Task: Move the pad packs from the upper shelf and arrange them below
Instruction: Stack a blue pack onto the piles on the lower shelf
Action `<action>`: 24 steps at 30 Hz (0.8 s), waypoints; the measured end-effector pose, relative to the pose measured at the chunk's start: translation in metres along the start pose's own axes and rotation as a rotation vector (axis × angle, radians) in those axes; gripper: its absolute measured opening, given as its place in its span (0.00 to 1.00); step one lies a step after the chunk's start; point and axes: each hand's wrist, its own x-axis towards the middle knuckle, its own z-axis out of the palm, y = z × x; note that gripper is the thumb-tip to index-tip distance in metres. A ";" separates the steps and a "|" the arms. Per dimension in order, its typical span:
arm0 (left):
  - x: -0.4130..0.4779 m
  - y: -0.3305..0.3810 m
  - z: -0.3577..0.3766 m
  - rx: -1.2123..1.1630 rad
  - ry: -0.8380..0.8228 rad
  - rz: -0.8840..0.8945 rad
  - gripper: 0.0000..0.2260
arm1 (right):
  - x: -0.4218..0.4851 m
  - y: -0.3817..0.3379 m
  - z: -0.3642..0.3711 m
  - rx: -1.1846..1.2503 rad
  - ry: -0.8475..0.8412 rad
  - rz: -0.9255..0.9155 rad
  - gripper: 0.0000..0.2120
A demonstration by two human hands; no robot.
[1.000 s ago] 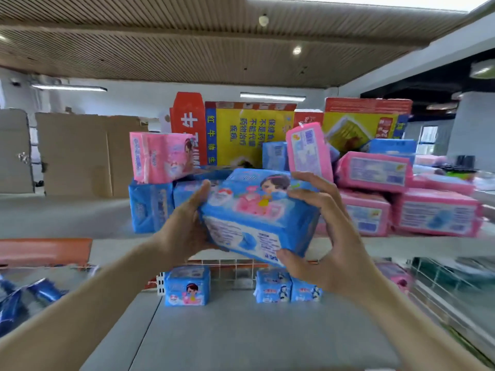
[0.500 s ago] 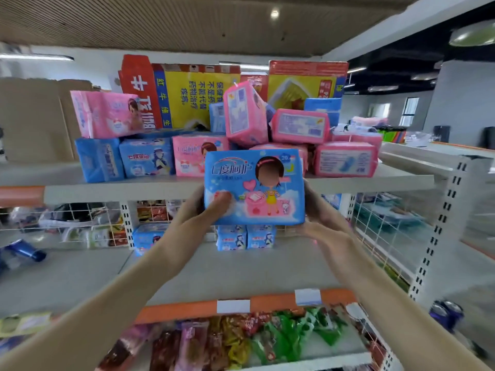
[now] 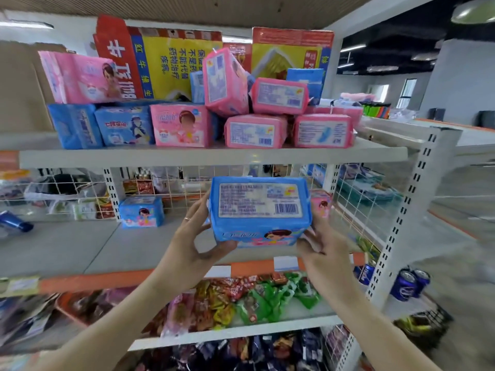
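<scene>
left hand [image 3: 190, 245] and right hand [image 3: 325, 247] grip opposite ends of the blue plastic-wrapped pad pack [image 3: 261, 210], long axis parallel to the grey lower shelf [image 3: 80, 250], which sits just beneath it.

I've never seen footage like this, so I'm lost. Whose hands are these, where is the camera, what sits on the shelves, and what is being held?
No machine here: a person wears one camera on the head, looking forward and down. Their left hand and right hand grip a blue pad pack, barcode side toward the camera, in front of the lower shelf. The upper shelf holds piled pad packs, pink and blue. Another blue pack stands on the lower shelf.
</scene>
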 end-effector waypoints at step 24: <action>0.000 -0.221 -0.113 0.088 0.006 -0.669 0.24 | 0.118 0.101 0.219 -0.221 -0.074 0.302 0.14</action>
